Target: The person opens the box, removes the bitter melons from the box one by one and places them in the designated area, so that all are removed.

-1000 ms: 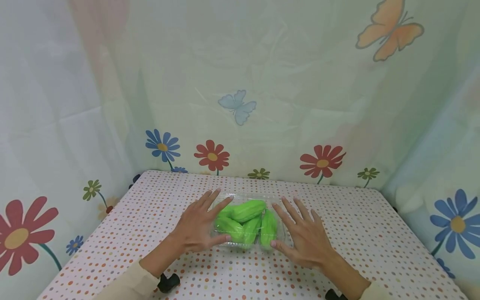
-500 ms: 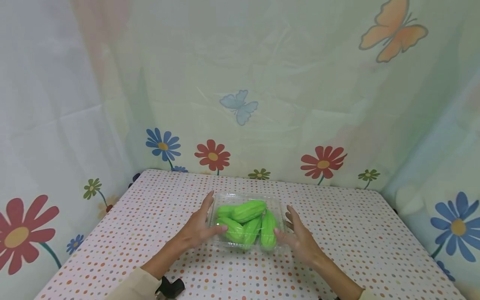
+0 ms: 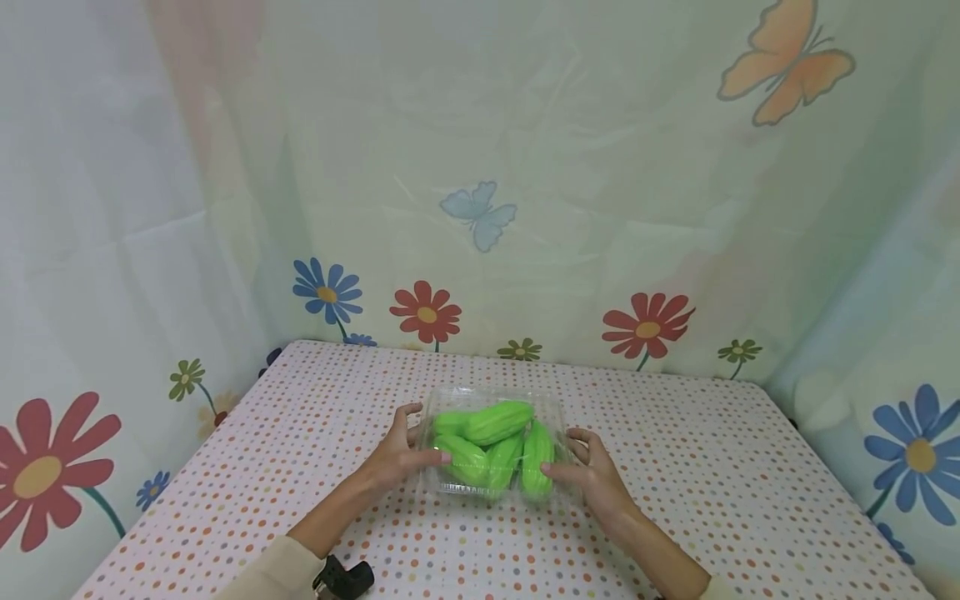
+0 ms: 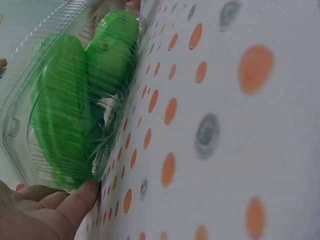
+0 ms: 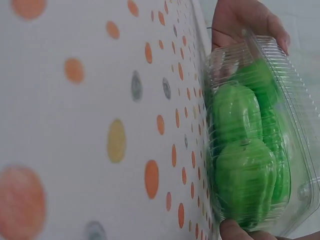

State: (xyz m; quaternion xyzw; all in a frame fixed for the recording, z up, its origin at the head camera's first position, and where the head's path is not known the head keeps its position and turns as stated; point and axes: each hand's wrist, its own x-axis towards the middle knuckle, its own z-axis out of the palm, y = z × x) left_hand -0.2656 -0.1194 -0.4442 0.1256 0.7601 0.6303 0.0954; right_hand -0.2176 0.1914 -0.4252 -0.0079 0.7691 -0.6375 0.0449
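Clear, ribbed, rectangular plastic clamshell (image 3: 557,408), green ridged gourd shapes (image 3: 502,458) inside. Probably light, flexible, slippery, dentable. Left hand (image 3: 397,457), right hand (image 3: 595,473) clamped on opposite ends; best hold low.

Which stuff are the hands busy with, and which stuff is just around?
Part of the job:
- left hand and right hand, one gripping each side of the box
- clear plastic box
- green vegetable shapes inside it

Just around:
- dotted table cover
- curtain with flowers and butterflies
- black gadget by the left wrist
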